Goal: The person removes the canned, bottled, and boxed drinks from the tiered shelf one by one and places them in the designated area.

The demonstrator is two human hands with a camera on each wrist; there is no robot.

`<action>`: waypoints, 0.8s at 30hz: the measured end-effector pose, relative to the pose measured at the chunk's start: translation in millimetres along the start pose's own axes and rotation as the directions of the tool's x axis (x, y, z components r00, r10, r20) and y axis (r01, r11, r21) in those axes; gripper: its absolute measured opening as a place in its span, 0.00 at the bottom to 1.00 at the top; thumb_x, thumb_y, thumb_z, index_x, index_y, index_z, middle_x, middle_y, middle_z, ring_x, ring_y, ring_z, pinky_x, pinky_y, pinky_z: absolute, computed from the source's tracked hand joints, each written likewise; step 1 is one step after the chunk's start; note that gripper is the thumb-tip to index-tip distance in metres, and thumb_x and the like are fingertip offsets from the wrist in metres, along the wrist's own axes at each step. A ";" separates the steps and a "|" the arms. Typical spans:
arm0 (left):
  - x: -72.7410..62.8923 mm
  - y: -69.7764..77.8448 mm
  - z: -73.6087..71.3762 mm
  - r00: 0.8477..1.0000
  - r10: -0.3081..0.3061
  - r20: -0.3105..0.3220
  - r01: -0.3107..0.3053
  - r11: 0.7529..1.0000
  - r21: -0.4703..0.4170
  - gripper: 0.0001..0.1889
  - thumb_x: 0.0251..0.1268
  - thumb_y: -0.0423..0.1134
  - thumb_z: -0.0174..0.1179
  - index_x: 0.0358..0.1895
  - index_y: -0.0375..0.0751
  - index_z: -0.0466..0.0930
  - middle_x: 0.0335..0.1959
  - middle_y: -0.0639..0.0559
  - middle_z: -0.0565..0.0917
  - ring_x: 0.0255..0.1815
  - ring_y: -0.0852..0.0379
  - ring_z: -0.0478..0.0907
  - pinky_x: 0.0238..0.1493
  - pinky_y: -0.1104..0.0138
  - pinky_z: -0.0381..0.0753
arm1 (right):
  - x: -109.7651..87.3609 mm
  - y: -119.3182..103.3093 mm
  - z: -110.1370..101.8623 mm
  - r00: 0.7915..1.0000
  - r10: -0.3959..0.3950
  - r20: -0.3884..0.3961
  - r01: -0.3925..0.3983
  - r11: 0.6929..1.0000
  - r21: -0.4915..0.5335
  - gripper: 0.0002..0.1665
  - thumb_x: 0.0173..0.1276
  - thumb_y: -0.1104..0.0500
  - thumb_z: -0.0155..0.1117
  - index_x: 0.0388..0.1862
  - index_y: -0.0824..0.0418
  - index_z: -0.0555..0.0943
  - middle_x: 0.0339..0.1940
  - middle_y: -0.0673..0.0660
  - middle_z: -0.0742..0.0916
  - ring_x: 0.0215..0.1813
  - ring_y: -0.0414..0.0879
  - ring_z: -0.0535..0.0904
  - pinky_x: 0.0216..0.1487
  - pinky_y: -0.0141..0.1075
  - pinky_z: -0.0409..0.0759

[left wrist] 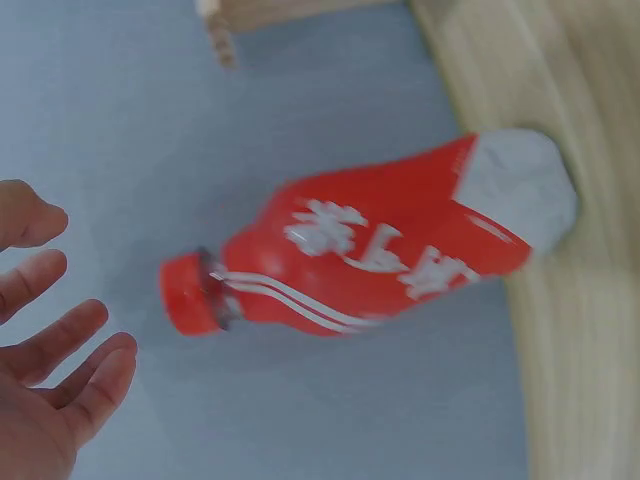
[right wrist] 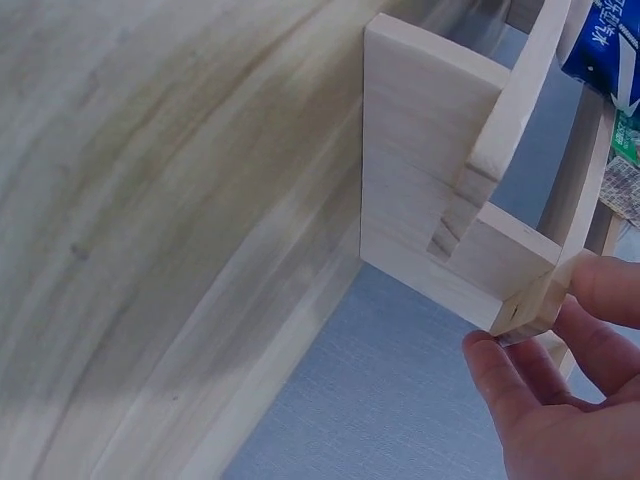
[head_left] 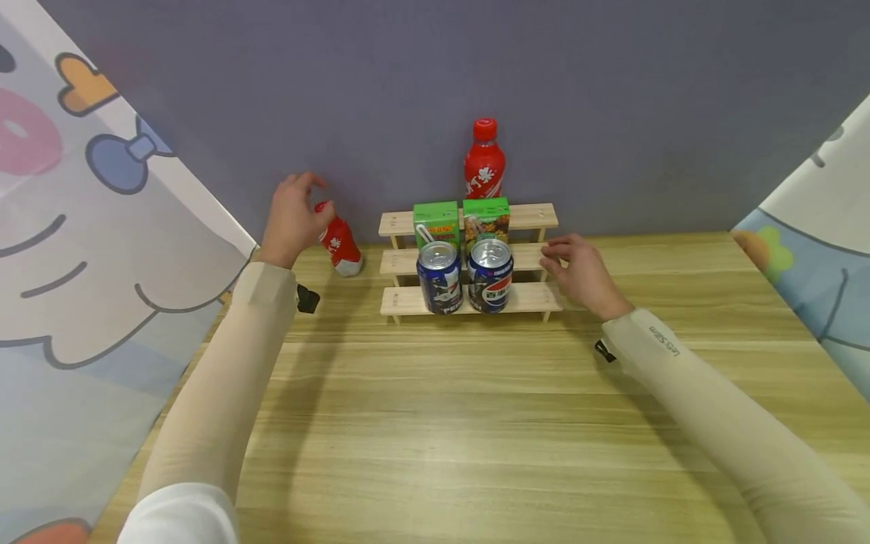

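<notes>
A red drink bottle point(left wrist: 350, 240) with a white base stands on the table, left of the wooden three-step rack point(head_left: 401, 301). Just above its cap is my left hand point(head_left: 292, 219), fingers spread and apart from the bottle in the left wrist view. My right hand point(head_left: 581, 273) pinches the right end of the rack's middle step point(right wrist: 540, 305), thumb on one side and fingertips on the other. Two blue cola cans point(head_left: 439, 279) stand on the front step. Behind them are two green boxes point(head_left: 436, 219), their bases hidden. Another red bottle point(head_left: 485, 160) stands at the back step.
A grey wall point(head_left: 612, 113) rises right behind the rack and bottles. Cartoon-printed panels point(head_left: 122, 242) flank the wooden table point(head_left: 435, 423) on both sides. Bare tabletop lies in front of the rack.
</notes>
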State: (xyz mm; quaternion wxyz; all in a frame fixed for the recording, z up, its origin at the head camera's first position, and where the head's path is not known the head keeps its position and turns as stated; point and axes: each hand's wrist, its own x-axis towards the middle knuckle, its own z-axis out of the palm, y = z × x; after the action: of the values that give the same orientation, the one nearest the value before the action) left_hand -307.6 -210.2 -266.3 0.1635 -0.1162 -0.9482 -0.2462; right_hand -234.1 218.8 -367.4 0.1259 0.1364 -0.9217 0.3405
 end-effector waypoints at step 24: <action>7.9 104.9 5.0 0.947 0.314 -0.067 -0.321 0.933 -0.160 0.16 0.61 0.35 0.59 0.52 0.34 0.76 0.49 0.42 0.73 0.49 0.49 0.70 0.50 0.62 0.72 | -1.0 2.4 2.5 0.999 -0.031 -0.016 0.031 0.999 0.013 0.16 0.67 0.67 0.60 0.50 0.78 0.78 0.52 0.70 0.76 0.52 0.64 0.72 0.51 0.52 0.73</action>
State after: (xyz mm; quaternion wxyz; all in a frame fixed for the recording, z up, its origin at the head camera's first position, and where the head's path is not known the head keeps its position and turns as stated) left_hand -284.5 -117.2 -222.6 0.2098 -0.2764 -0.8892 -0.2982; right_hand -234.4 218.9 -371.0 0.1375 0.1488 -0.9161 0.3459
